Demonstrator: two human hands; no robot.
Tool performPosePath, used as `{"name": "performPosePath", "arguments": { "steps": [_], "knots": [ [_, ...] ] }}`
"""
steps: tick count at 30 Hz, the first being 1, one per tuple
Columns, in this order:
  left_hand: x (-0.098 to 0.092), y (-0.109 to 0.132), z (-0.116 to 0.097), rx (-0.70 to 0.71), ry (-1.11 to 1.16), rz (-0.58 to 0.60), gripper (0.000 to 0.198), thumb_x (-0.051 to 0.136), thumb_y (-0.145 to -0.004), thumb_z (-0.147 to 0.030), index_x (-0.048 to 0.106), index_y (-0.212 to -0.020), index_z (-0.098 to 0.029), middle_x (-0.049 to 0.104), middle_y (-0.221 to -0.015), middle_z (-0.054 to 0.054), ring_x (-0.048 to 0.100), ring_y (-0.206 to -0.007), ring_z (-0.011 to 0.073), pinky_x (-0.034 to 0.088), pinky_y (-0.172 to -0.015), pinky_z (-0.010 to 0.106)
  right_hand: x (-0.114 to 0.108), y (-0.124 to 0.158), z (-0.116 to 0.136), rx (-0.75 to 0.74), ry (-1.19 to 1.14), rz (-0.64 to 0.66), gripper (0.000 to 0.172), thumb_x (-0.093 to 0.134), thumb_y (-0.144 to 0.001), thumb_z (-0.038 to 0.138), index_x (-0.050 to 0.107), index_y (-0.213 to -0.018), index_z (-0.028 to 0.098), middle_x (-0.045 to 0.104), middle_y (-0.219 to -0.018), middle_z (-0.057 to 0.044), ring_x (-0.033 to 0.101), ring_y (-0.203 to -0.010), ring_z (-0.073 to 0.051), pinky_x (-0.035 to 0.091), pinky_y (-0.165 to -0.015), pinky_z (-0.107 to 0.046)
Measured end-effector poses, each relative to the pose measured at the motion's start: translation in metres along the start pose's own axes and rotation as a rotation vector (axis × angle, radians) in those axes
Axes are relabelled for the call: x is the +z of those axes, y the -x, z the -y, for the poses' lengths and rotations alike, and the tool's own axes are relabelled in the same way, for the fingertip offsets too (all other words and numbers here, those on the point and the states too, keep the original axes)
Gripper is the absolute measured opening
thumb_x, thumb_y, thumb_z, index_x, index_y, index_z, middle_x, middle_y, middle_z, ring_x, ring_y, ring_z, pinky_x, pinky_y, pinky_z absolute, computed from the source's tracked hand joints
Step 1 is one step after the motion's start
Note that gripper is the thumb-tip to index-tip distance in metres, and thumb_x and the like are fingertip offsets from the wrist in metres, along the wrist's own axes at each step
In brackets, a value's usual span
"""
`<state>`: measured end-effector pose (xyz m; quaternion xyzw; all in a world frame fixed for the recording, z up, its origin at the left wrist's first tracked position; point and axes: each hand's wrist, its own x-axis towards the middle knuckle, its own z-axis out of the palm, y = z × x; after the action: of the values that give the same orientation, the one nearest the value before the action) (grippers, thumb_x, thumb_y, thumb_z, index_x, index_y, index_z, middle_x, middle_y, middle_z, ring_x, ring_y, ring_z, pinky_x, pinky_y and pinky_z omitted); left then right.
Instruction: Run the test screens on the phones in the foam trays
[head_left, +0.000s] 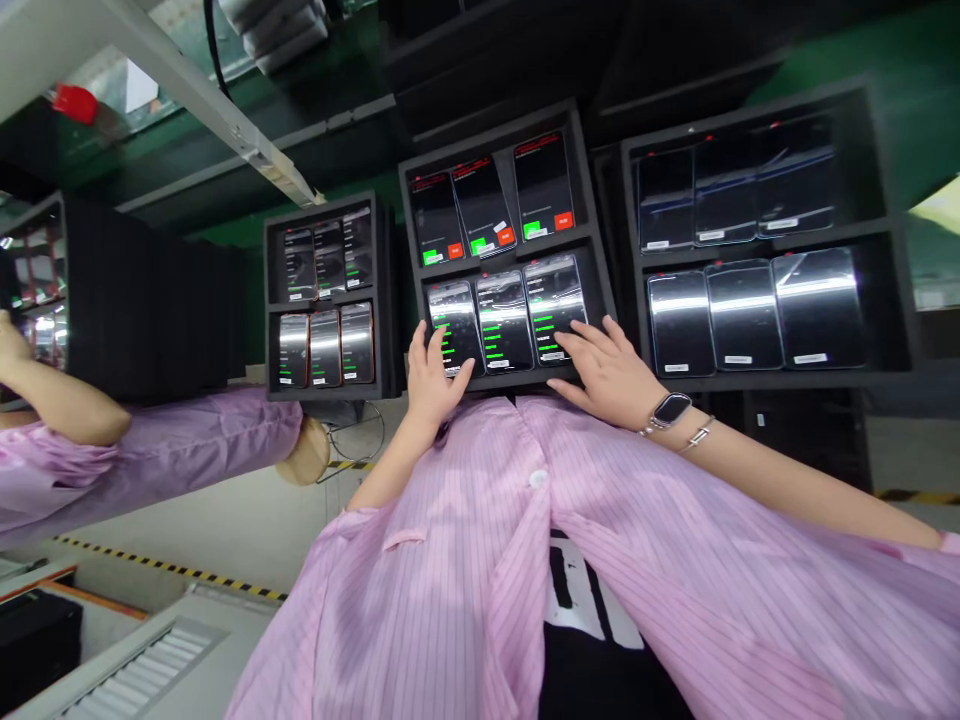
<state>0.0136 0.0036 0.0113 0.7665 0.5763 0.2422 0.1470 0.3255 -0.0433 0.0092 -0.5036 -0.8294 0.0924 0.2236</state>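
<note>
A black tray (pixel 592 262) lies before me with two rows of smartphones. In its far row, a smartphone (pixel 541 180) and two others show red text and green and red buttons. The near row shows green text lines. My left hand (pixel 433 385) rests at the tray's near left corner, fingers spread over the left near smartphone (pixel 455 310). My right hand (pixel 606 372) is at the near right corner, fingers apart, fingertips over the lower edge of the right near smartphone (pixel 553 300). Between them lies the middle near smartphone (pixel 504 315). Neither hand holds anything.
To the right stands another black tray (pixel 896 270) of dark-screened phones. A smaller phone tray (pixel 382 300) is on the left, beside a tall black stack (pixel 150 300). A co-worker's arm (pixel 67 400) reaches in at far left. A white post (pixel 225 120) slants overhead.
</note>
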Motion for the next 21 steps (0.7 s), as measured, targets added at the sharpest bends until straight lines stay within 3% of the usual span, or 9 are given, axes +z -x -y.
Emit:
{"name": "performPosePath", "arguments": {
  "steps": [3,8,14,21],
  "knots": [
    [0.000,0.000,0.000,-0.021,0.021,0.008,0.074,0.053,-0.100,-0.069,0.044,-0.155,-0.019,0.030,-0.169,0.023,0.035,-0.158,0.0378,0.036,-0.127,0.057,0.002,0.000,0.001,-0.019,0.037,-0.001,0.066,0.049,-0.106,0.053,0.050,-0.150,0.003,0.066,-0.141,-0.024,0.053,-0.142,-0.039,0.032,-0.126,-0.065],
    [-0.001,0.001,0.000,-0.049,0.029,0.014,0.074,0.055,-0.100,-0.068,0.043,-0.155,-0.020,0.030,-0.169,0.023,0.036,-0.158,0.0374,0.037,-0.126,0.056,0.006,0.005,0.001,-0.009,0.107,-0.054,0.067,0.056,-0.101,0.061,0.059,-0.144,0.010,0.059,-0.150,-0.022,0.050,-0.143,-0.038,0.030,-0.127,-0.064],
    [-0.004,-0.001,0.003,-0.045,0.013,0.021,0.074,0.057,-0.099,-0.066,0.044,-0.155,-0.018,0.032,-0.168,0.024,0.036,-0.158,0.0368,0.037,-0.127,0.055,0.013,0.000,0.000,-0.021,0.146,0.056,0.047,0.060,-0.101,0.049,0.072,-0.131,0.015,0.071,-0.134,-0.015,0.057,-0.131,-0.035,0.025,-0.128,-0.063],
    [-0.009,-0.010,0.006,-0.052,0.028,0.010,0.075,0.061,-0.098,-0.061,0.044,-0.155,-0.016,0.034,-0.167,0.025,0.036,-0.158,0.0371,0.035,-0.129,0.056,0.013,-0.012,0.002,-0.032,0.177,0.021,0.048,0.060,-0.101,0.051,0.074,-0.127,0.013,0.073,-0.132,-0.015,0.059,-0.127,-0.034,0.029,-0.126,-0.062]
  ]
}}
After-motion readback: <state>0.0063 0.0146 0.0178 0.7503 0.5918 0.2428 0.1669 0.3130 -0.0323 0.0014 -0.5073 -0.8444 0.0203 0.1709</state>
